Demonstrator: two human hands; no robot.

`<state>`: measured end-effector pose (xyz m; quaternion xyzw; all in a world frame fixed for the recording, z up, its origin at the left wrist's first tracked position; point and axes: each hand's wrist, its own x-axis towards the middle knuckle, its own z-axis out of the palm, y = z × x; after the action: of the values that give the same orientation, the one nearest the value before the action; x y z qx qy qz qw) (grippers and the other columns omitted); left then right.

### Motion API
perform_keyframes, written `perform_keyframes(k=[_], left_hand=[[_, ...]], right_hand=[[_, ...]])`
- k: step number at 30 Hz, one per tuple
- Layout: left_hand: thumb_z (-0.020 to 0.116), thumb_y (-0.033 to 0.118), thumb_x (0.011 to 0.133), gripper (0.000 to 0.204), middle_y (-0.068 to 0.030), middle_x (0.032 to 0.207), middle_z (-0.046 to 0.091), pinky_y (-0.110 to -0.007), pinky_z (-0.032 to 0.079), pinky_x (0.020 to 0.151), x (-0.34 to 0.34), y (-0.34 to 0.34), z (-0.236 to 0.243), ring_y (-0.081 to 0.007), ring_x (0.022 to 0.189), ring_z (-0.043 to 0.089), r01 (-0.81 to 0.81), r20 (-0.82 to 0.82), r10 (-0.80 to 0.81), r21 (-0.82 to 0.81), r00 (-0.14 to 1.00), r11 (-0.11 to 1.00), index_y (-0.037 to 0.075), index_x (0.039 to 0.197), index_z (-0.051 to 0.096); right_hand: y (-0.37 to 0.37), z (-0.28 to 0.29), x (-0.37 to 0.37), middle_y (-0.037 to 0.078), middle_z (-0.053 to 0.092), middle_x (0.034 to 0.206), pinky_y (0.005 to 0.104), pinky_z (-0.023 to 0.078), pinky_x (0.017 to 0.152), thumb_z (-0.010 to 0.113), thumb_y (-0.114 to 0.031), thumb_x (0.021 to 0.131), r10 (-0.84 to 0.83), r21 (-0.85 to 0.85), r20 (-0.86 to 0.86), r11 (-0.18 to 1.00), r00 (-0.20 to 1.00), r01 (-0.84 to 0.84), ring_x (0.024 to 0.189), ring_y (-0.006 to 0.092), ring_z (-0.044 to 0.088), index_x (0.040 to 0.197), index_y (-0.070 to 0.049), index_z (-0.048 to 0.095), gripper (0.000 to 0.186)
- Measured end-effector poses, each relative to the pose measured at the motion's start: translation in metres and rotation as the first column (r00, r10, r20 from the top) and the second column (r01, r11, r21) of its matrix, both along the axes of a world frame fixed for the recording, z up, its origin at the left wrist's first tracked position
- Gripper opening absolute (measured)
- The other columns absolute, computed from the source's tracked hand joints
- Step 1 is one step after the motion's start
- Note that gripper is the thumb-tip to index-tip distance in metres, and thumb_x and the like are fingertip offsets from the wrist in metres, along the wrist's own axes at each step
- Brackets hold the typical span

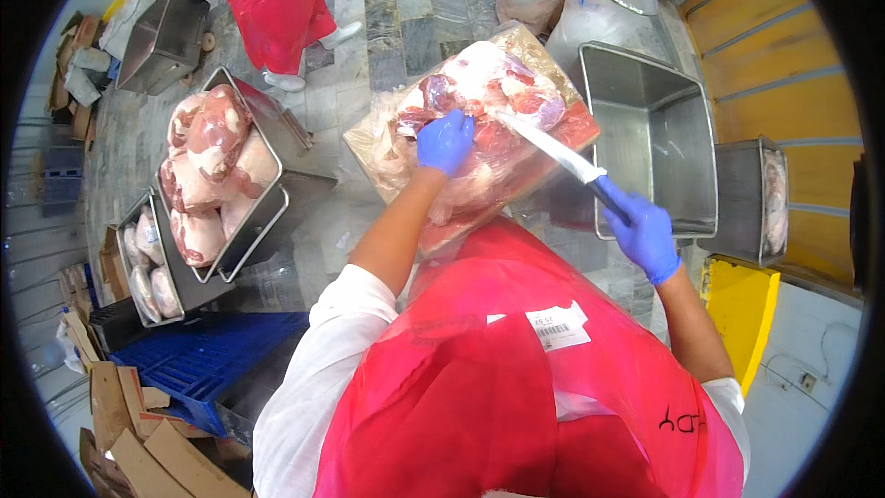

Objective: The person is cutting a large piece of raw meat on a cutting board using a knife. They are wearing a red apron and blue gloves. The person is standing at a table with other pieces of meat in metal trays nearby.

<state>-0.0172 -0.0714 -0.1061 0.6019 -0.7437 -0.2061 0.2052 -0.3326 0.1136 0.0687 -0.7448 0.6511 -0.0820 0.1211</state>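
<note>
A large cut of raw meat [481, 74] with white fat and red flesh lies on clear plastic film [392, 134] over a box-like block [573, 126] in front of me. My left hand [445, 142], in a blue glove, has its fingers curled against the meat's near left edge. Also gloved in blue, my right hand [643, 231] grips the dark blue handle of a knife [556, 149]. The long blade slants to the far left, and its tip meets the meat near the middle. Where exactly the tip ends is hard to make out.
An unfilled steel tub [650, 97] stands close on the right, beside another steel tub [737, 198]. At left a steel bin [249, 263] holds several large meat pieces [217, 134]. A blue pallet [207, 360] lies lower left. A person in a red apron [272, 5] stands far left.
</note>
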Motion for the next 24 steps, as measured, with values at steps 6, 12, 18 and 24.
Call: perform_keyframes(k=[6, 12, 18, 24], left_hand=[[0.055, 0.036, 0.099, 0.035, -0.0232, 0.078, 0.069, -0.056, 0.053, 0.070, 0.002, 0.005, -0.017, -0.0438, 0.073, 0.068, -0.063, -0.126, 0.051, -0.094, 0.991, 0.994, 0.007, 0.083, 0.065], [0.057, 0.034, 0.098, 0.033, -0.0201, 0.074, 0.068, -0.054, 0.052, 0.061, 0.006, 0.011, -0.021, -0.0399, 0.065, 0.066, -0.037, -0.148, 0.018, -0.132, 0.989, 0.991, 0.009, 0.077, 0.064], [0.061, 0.028, 0.095, 0.030, -0.0170, 0.067, 0.062, -0.050, 0.051, 0.056, 0.006, 0.013, -0.028, -0.0379, 0.059, 0.064, -0.102, -0.350, 0.000, -0.274, 0.937, 0.956, 0.010, 0.071, 0.062], [0.062, 0.024, 0.093, 0.025, -0.0154, 0.064, 0.063, -0.048, 0.053, 0.054, -0.002, 0.018, -0.028, -0.0346, 0.057, 0.065, -0.114, -0.340, 0.005, -0.302, 0.941, 0.946, 0.011, 0.072, 0.061]], right_hand=[[-0.082, 0.057, 0.030, 0.015, 0.068, 0.080, 0.0498, 0.054, 0.064, 0.068, -0.030, 0.094, 0.229, 0.048, -0.251, 0.973, 0.941, -0.224, 0.073, 0.0376, 0.067, 0.137, -0.034, 0.063, 0.044], [-0.174, 0.131, 0.105, 0.020, 0.070, 0.084, 0.0522, 0.055, 0.069, 0.064, -0.026, 0.093, 0.457, 0.379, -0.426, 0.874, 0.781, -0.305, 0.079, 0.0411, 0.068, 0.127, -0.027, 0.068, 0.035], [-0.200, 0.109, 0.123, 0.021, 0.068, 0.084, 0.0543, 0.053, 0.067, 0.062, -0.023, 0.095, 0.576, 0.482, -0.387, 0.792, 0.719, -0.375, 0.075, 0.0438, 0.067, 0.133, -0.025, 0.064, 0.039], [-0.113, -0.006, 0.029, 0.022, 0.067, 0.081, 0.0522, 0.054, 0.063, 0.064, -0.026, 0.097, 0.253, 0.282, -0.191, 0.940, 0.949, -0.194, 0.069, 0.0407, 0.067, 0.150, -0.032, 0.050, 0.055]])
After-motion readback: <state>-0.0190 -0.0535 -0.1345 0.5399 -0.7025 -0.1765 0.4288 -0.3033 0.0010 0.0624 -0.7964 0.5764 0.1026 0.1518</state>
